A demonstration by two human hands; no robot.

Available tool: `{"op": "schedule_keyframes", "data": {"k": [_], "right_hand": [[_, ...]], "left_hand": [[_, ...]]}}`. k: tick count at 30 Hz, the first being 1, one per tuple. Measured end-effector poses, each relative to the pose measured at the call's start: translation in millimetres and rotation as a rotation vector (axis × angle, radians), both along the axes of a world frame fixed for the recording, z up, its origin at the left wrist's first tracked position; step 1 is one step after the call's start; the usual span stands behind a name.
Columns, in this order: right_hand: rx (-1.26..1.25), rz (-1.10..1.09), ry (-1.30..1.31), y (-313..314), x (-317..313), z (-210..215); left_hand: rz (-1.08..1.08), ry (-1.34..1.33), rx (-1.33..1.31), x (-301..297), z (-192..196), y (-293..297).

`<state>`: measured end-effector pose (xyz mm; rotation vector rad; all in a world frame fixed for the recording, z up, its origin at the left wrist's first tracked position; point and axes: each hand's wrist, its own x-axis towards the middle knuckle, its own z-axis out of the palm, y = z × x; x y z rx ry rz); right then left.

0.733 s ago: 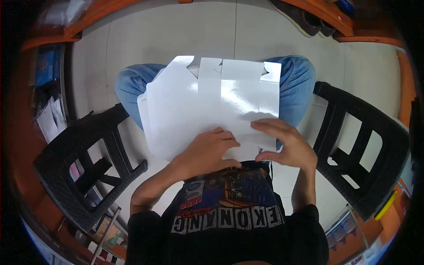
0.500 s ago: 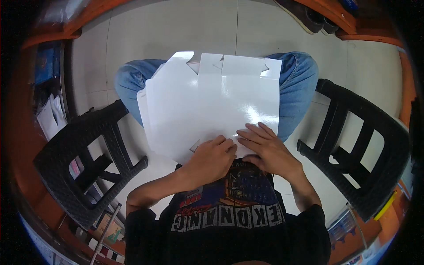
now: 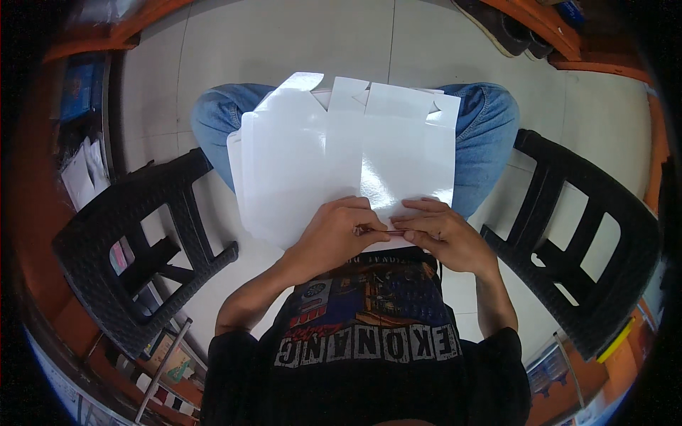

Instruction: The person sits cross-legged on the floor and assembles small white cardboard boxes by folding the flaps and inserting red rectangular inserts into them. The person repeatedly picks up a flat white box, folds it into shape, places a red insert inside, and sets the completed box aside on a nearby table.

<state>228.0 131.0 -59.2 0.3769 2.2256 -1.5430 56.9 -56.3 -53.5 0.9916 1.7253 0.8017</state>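
Note:
A glossy white die-cut cardboard sheet [image 3: 284, 156] lies across my lap, with cut flaps and slots along its far edge. At least one more sheet shows beneath it at the left. My left hand [image 3: 337, 227] is closed at the near edge, its thumb and fingers pinching a narrow strip there. Between the two hands a thin reddish-brown line shows along that strip, seen edge-on. My right hand [image 3: 446, 234] grips the same strip from the other side, thumb below and fingers lying over the white surface. The fingertips of my left hand are partly hidden.
Black plastic stools [image 3: 145, 248] stand on either side of me, the right-hand stool [image 3: 568, 227] close to my knee. Orange shelving [image 3: 604, 60] surrounds the tiled floor [image 3: 284, 42]. Dark shoes [image 3: 501, 32] sit at the far right. White papers [image 3: 85, 177] rest at the left.
The near strip of the sheet now stands up between my hands, showing a reddish-brown edge. My right hand has changed from fingers spread flat to pinching. The view has shifted slightly.

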Motion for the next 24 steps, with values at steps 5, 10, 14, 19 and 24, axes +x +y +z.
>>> {"op": "schedule_keyframes", "data": {"k": [5, 10, 14, 19, 24], "right_hand": [[-0.095, -0.206, -0.192, 8.5, -14.2, 9.3], [-0.002, -0.229, 0.238, 7.7, -9.2, 47.1], [0.201, -0.144, 0.262, 9.9, -13.2, 45.3], [0.052, -0.334, 0.384, 23.3, -8.0, 50.5], [0.113, -0.553, 0.5, 35.5, -2.7, 59.9]], "left_hand": [[0.223, 0.105, 0.353, 7.3, 48.6, -1.3], [-0.05, -0.213, 0.537, 45.9, 49.9, -18.0], [-0.232, 0.247, 0.456, 59.2, 27.2, -12.4], [-0.227, 0.37, -0.12, 69.5, 2.4, -17.1], [-0.162, 0.367, 0.105, 59.3, -0.5, -7.6]]}}
